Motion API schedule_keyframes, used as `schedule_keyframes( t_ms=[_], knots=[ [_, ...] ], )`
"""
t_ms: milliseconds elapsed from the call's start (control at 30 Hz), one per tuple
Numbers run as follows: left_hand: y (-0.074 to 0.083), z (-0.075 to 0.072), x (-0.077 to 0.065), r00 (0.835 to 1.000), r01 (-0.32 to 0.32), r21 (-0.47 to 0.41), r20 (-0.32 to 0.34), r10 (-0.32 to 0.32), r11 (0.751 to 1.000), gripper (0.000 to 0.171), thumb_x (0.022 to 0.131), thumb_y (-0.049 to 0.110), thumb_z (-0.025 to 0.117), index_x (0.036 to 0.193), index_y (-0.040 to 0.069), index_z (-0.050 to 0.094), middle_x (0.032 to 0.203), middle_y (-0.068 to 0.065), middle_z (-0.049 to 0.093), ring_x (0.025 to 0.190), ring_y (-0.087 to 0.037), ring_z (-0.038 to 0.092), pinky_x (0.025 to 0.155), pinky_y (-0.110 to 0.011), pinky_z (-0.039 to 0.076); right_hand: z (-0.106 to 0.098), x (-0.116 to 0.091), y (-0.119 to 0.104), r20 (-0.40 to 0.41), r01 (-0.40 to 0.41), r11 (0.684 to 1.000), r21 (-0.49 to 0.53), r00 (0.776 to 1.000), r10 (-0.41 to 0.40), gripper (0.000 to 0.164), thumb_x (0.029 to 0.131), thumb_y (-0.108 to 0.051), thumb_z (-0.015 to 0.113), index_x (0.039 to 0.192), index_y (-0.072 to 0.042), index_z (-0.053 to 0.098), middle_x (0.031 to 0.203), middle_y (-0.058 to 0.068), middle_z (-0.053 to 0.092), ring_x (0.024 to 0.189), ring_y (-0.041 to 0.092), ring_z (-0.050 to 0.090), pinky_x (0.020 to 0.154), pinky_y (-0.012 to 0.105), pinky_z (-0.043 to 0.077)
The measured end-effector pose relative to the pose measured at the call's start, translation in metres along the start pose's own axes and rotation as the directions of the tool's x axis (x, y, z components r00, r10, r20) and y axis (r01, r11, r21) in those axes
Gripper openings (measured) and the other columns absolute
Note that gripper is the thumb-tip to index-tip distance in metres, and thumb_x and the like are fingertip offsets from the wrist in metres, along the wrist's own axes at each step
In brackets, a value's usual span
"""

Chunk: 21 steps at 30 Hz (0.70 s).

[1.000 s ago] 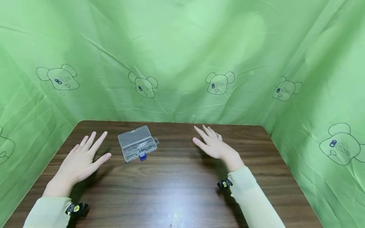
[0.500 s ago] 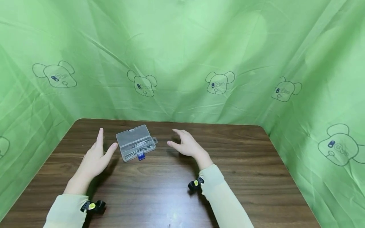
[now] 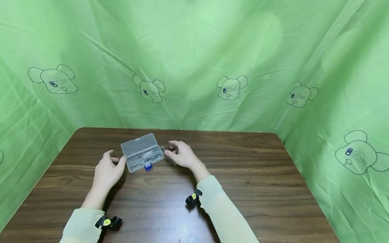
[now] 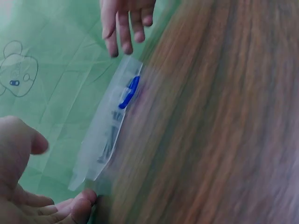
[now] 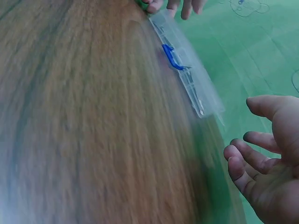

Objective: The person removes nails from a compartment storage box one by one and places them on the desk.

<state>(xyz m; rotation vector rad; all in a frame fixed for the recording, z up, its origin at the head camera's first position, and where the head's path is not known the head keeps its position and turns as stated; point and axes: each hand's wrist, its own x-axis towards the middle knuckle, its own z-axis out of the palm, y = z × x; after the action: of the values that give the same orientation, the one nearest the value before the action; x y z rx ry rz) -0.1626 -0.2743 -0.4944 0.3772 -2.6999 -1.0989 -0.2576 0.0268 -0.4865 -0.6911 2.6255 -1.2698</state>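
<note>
A small clear plastic case (image 3: 138, 145) lies on the table with its lid folded back. Thin metal pieces (image 3: 152, 155) fill its tray, and a blue latch (image 3: 148, 167) hangs at the front. My left hand (image 3: 107, 172) is at the case's left end, its thumb tip close to the edge and its fingers bent loosely. At the opposite end, my right hand (image 3: 184, 157) has thumb and fingers apart, right by the clear end tab. Both wrist views show the case (image 4: 91, 135) side-on, and a gap shows between the right hand (image 5: 275, 172) and the case there.
The dark wooden table (image 3: 258, 182) has its far edge just behind the case. A green cloth (image 3: 188, 50) printed with bear faces hangs around the back and sides. Black wrist cameras (image 3: 193, 198) sit on both wrists.
Both hands have come inward toward the case, the left moving right and the right moving left. Their fingers have gone from spread to loosely bent. The case stays in place on the table.
</note>
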Motion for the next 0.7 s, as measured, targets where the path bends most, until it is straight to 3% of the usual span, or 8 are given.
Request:
schedule_keyframes(
  t_ms=[133, 267, 500, 700],
  knots=[
    [0.003, 0.007, -0.004, 1.0, -0.015, 0.019, 0.014, 0.015, 1.0, 0.055, 0.104, 0.031, 0.059, 0.142, -0.009, 0.059, 0.116, -0.026, 0.075, 0.108, -0.045, 0.07, 0.096, -0.061, 0.049, 0.012, 0.004, -0.001, -0.002, -0.005, 1.0, 0.01, 1.0, 0.005, 0.057, 0.107, -0.032, 0.068, 0.155, -0.004, 0.058, 0.136, 0.01, 0.071, 0.107, 0.021, 0.071, 0.094, 0.032, 0.057],
    [0.008, 0.011, -0.006, 0.998, -0.045, 0.043, 0.05, 0.043, 0.998, 0.043, 0.099, 0.02, 0.059, 0.131, -0.008, 0.067, 0.108, -0.019, 0.079, 0.101, -0.04, 0.074, 0.092, -0.057, 0.052, 0.022, 0.008, 0.0, 0.003, 0.003, 1.0, 0.025, 1.0, -0.003, 0.053, 0.106, -0.024, 0.071, 0.153, -0.002, 0.06, 0.131, 0.01, 0.074, 0.105, 0.02, 0.072, 0.093, 0.03, 0.057],
    [0.015, 0.015, -0.009, 0.997, -0.058, 0.03, 0.059, 0.056, 0.998, 0.043, 0.098, 0.013, 0.056, 0.135, -0.007, 0.068, 0.104, -0.016, 0.08, 0.102, -0.039, 0.076, 0.094, -0.06, 0.05, 0.026, 0.01, 0.002, 0.007, -0.034, 0.996, 0.083, 0.999, 0.033, 0.05, 0.105, -0.018, 0.074, 0.151, -0.002, 0.061, 0.122, 0.008, 0.077, 0.103, 0.017, 0.073, 0.09, 0.028, 0.057],
    [0.023, 0.024, -0.009, 0.997, -0.059, -0.011, 0.048, 0.059, 0.998, 0.042, 0.102, 0.013, 0.057, 0.139, -0.002, 0.067, 0.101, -0.01, 0.082, 0.084, -0.02, 0.079, 0.097, -0.058, 0.052, 0.017, 0.001, 0.014, -0.017, -0.054, 0.988, 0.147, 0.998, 0.058, 0.05, 0.103, -0.017, 0.077, 0.149, -0.002, 0.064, 0.12, 0.008, 0.078, 0.102, 0.016, 0.073, 0.089, 0.028, 0.058]
  ],
)
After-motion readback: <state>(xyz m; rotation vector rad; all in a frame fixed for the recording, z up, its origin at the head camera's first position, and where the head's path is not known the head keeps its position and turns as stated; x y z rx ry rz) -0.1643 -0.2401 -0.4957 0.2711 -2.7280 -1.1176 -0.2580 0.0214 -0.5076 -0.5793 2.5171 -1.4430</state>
